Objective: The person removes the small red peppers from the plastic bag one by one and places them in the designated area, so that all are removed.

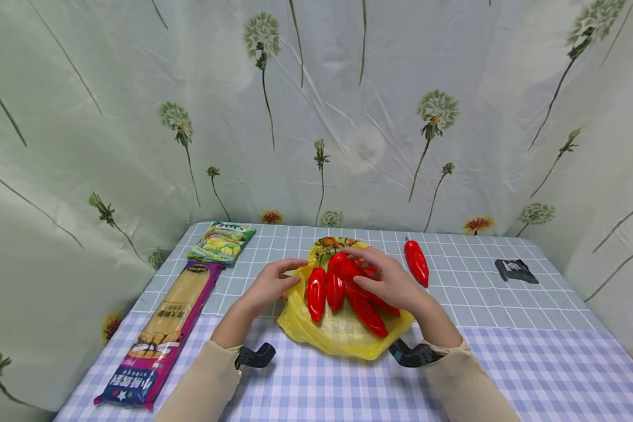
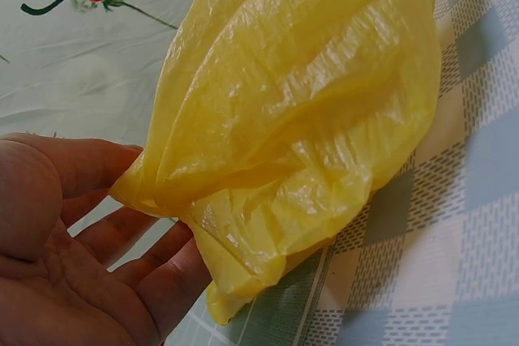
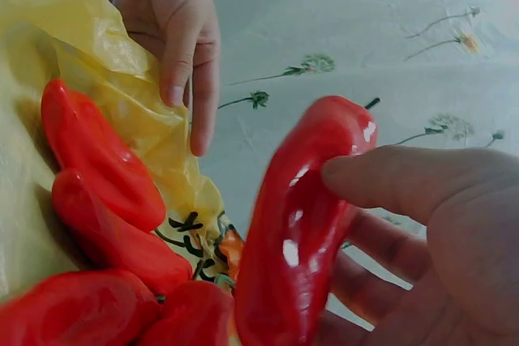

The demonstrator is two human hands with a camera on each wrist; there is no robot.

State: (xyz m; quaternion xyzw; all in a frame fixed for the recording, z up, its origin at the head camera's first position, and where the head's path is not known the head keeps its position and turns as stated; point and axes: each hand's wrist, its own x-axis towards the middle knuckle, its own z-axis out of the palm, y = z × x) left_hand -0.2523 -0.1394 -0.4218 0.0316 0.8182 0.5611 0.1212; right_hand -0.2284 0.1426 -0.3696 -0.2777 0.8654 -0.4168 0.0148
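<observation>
Right fingers [image 3: 389, 245] hold red pepper [image 3: 300, 224]; left fingers [image 2: 170, 281] pinch yellow bag [image 2: 284, 103]. Pasta packet [image 1: 163, 322] lies left, black packet [image 1: 516, 271] right.

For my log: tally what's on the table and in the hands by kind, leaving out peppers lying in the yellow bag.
Red peppers: 2, one held by the right hand, one loose on the table
Yellow bag: 1
Pasta pack: 1
Yellow-green packet: 1
Black packet: 1
Total: 6
</observation>
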